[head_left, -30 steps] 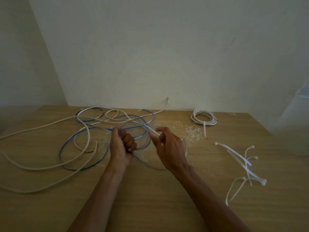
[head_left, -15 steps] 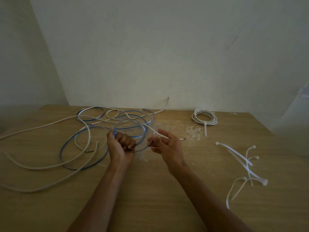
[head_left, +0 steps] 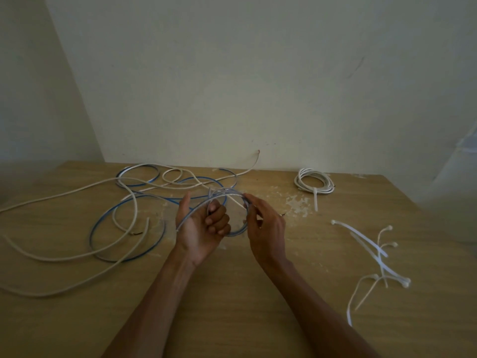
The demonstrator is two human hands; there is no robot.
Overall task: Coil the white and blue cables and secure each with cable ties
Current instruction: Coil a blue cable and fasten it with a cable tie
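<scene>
Although one white coil (head_left: 313, 180) lies tied, the left hand (head_left: 201, 228) grips and the right hand (head_left: 267, 228) pinches the part-wound blue cable (head_left: 227, 191), while loose white cable (head_left: 59, 259) and ties (head_left: 371, 248) wait.

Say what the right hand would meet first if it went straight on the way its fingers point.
The small blue cable coil, which the right hand pinches and the left hand grips. Beyond it, likely the loose blue cable on the table, though depth is unclear.
</scene>
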